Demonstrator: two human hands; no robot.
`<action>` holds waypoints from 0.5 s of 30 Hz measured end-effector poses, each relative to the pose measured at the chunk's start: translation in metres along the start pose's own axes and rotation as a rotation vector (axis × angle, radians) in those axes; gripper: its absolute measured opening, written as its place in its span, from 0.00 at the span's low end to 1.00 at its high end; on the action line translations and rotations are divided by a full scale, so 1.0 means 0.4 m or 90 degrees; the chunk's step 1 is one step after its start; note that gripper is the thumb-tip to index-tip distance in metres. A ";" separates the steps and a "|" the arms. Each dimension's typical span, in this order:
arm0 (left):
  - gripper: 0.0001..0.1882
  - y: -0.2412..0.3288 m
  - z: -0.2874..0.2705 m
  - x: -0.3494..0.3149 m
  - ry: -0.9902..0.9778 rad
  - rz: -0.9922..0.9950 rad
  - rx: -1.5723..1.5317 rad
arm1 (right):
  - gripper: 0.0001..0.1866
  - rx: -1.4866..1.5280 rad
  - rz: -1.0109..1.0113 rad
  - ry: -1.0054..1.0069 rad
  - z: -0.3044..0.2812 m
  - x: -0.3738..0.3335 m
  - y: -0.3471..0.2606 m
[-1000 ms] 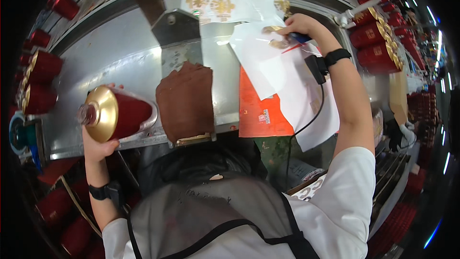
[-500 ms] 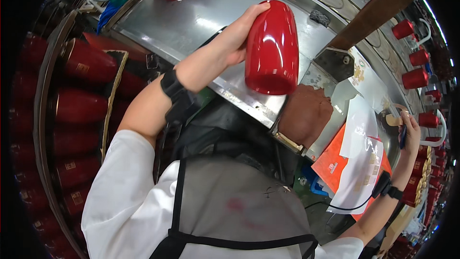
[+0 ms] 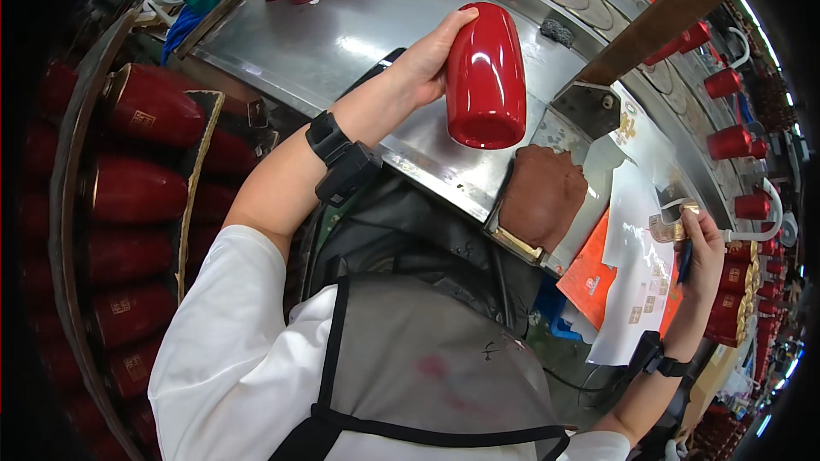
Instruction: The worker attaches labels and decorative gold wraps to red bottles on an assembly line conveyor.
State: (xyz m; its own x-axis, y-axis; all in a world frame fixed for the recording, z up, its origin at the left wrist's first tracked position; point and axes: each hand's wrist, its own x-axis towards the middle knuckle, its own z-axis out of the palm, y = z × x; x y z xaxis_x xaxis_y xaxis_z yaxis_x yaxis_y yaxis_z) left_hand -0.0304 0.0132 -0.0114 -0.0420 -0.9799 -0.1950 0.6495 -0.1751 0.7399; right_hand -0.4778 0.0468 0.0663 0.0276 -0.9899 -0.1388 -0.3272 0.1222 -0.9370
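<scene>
My left hand [image 3: 424,64] is wrapped round one end of a glossy red vase-like vessel [image 3: 487,77], holding it tilted above the metal bench. The vessel's closed end points toward me. On the right, my right hand [image 3: 702,248] pinches a small translucent sticker with gold print [image 3: 664,227] between its fingertips. A narrow dark blue tool [image 3: 686,262] is tucked in the same hand; its kind is hard to make out. Beneath that hand lies a white sheet with small gold stickers [image 3: 630,239], over an orange sheet [image 3: 589,277].
Between my hands a brown cloth-like pad [image 3: 542,203] covers a block at the metal bench's [image 3: 316,30] edge. A brown post [image 3: 658,21] slants across the right side. Red vessels fill the rack [image 3: 137,192] at left. A conveyor [image 3: 589,4] carries more red vessels behind the bench.
My right hand has moved left and nearer, with the sticker now over the white sheet's edge. The red vessel has shifted slightly up, still in my left hand.
</scene>
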 end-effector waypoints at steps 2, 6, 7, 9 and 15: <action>0.26 0.000 -0.007 0.000 -0.030 0.021 0.035 | 0.07 -0.001 -0.008 0.012 0.029 -0.018 -0.006; 0.31 0.012 -0.012 -0.036 -0.057 0.101 0.212 | 0.09 0.014 -0.027 -0.001 0.079 -0.053 -0.024; 0.31 0.008 -0.012 -0.045 -0.064 0.104 0.208 | 0.11 0.043 -0.022 -0.008 0.101 -0.069 -0.038; 0.37 -0.008 -0.006 -0.089 -0.170 0.293 0.319 | 0.12 0.086 -0.040 -0.039 0.157 -0.091 -0.056; 0.50 -0.025 -0.048 -0.133 -0.279 0.308 0.539 | 0.19 0.226 -0.027 -0.113 0.331 -0.121 -0.109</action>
State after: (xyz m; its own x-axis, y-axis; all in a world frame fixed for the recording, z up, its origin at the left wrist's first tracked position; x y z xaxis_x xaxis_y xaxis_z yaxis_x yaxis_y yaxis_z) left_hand -0.0201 0.0687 -0.0207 -0.2994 -0.8826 0.3623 -0.0621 0.3970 0.9157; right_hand -0.3399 0.0987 0.0714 0.2064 -0.9709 -0.1215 0.0235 0.1290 -0.9914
